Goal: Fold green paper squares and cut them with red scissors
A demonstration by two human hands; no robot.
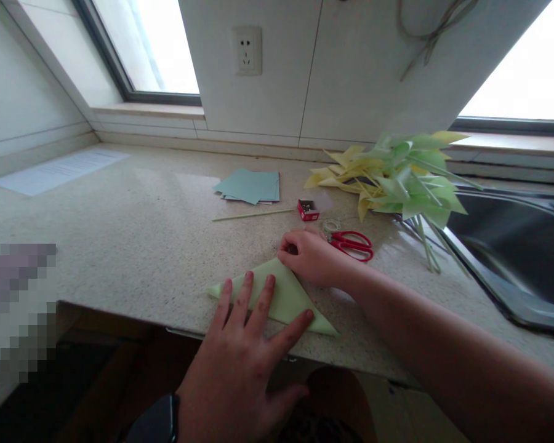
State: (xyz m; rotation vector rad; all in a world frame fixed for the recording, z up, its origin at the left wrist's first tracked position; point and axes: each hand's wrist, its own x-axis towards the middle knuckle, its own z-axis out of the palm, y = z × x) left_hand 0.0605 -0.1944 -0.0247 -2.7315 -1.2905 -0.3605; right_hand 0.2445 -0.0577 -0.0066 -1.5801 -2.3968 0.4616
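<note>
A light green sheet of paper (286, 295), folded into a triangle, lies at the near edge of the stone counter (143, 234). My left hand (240, 363) rests flat on it with fingers spread, pressing it down. My right hand (311, 255) is curled at the triangle's top corner, its fingertips pressing or pinching the fold there. Red-handled scissors (353, 244) lie just right of my right hand.
A stack of pale blue paper (252, 186), a thin stick (253, 215) and a small red box (308, 210) lie farther back. A heap of yellow and green paper pinwheels (397, 178) sits beside the steel sink (512, 246). A white sheet (60, 171) lies far left.
</note>
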